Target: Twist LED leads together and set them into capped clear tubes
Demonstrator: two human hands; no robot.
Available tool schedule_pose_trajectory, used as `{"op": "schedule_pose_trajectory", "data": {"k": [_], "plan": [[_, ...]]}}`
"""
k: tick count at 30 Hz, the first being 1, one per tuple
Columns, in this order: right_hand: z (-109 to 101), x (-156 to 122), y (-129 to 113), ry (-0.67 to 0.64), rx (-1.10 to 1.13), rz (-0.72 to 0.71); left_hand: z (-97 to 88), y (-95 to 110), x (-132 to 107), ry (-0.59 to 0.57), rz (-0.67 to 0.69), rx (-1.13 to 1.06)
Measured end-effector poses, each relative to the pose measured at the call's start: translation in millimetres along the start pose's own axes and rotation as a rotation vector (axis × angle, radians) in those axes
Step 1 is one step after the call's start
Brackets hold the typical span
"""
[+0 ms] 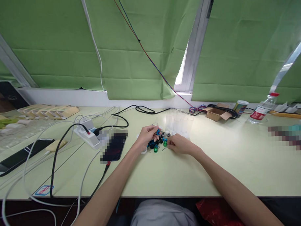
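My left hand (pixel 146 137) is closed in a pinch on a small blue part (pixel 157 132), over a heap of little pieces on the table. Black pieces (pixel 161 139) and blue ones lie in that heap, too small to name exactly. A shiny green piece (pixel 155 148) sits at its near edge. My right hand (pixel 179 143) rests at the heap's right side, fingers curled in beside another green piece (pixel 165 143); whatever is between its fingertips is hidden. Just behind the hands stand clear plastic containers (pixel 181 120). A white ring-like piece (pixel 144 151) lies by my left wrist.
Left of my arm are a dark phone (pixel 117 145) on a cable and a white power strip (pixel 88 136) with tangled cords. Toward the back right stand a small cardboard box (pixel 216 113), a can (pixel 240 107) and a red-capped bottle (pixel 262 110). Green blinds hang behind the table.
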State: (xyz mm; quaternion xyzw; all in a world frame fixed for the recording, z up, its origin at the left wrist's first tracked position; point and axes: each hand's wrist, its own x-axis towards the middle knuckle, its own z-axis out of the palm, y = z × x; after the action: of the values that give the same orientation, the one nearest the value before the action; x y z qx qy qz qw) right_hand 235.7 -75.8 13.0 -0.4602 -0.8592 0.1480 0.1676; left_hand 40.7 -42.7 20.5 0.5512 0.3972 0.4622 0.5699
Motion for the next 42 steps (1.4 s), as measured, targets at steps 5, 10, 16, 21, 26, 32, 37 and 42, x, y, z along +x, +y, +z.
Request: {"op": "schedule_pose_trajectory", "data": {"k": [5,10,16,21,26,32,37,42], "plan": [[-1,0,-3,0.027,-0.039,0.053,-0.4,-1,0,0.003,-0.011,-0.010],[-2,2,-4,0.113,-0.028,0.106,1.3,0,-1,0.018,-0.021,0.001],[5,6,-5,0.355,0.154,0.073,8.6,-1,-6,-0.039,-0.016,0.042],[11,7,-8,0.439,0.303,0.041,14.7,-7,-6,-0.065,-0.063,0.071],[15,8,-7,0.442,0.353,0.036,22.3,-6,-10,-0.092,-0.089,0.057],[19,10,-4,0.433,0.374,0.059,28.3,-6,-13,-0.071,-0.090,0.061],[20,10,-3,0.431,0.380,0.065,27.8,-11,-11,-0.064,-0.073,0.063],[19,9,-4,0.433,0.386,0.056,29.0,-10,-12,-0.054,-0.092,0.071]]}}
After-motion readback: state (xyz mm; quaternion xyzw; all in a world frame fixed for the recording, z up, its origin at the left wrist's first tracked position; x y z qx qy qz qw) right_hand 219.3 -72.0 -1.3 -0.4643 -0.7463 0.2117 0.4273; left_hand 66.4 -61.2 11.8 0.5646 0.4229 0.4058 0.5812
